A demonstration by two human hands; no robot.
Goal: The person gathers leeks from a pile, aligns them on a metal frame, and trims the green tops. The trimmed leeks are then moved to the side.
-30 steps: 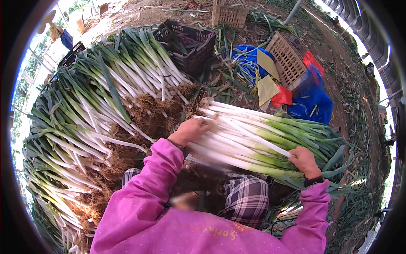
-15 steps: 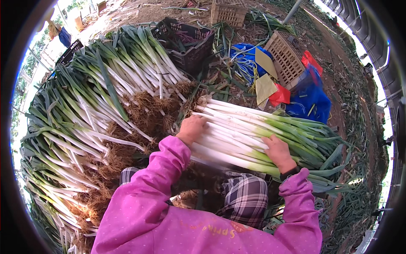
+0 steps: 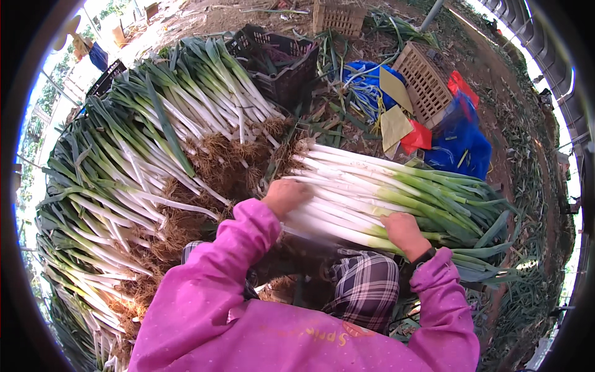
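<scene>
A broad row of trimmed leeks (image 3: 353, 192) lies in front of me, white ends to the left and green tops to the right. My left hand (image 3: 288, 197) is closed over the white ends at the near side, its fingers slightly blurred. Farther right, my right hand (image 3: 406, 235) has its fingers curled round leeks where white turns to green. The nearest white stalks between both hands are smeared by motion. Under my palms the fingertips are partly hidden.
Untrimmed leeks (image 3: 124, 161) with brown roots are heaped along the left. Beyond stand a black crate (image 3: 282, 77) and a tan crate (image 3: 423, 84), near blue plastic (image 3: 462, 152), red plastic (image 3: 416, 137) and yellowish sheets (image 3: 393, 127). Leaf scraps litter the ground.
My left hand has shifted slightly right and nearer to me along the white stalks. My right hand's fingers have drawn in more. The whole view has shifted a little.
</scene>
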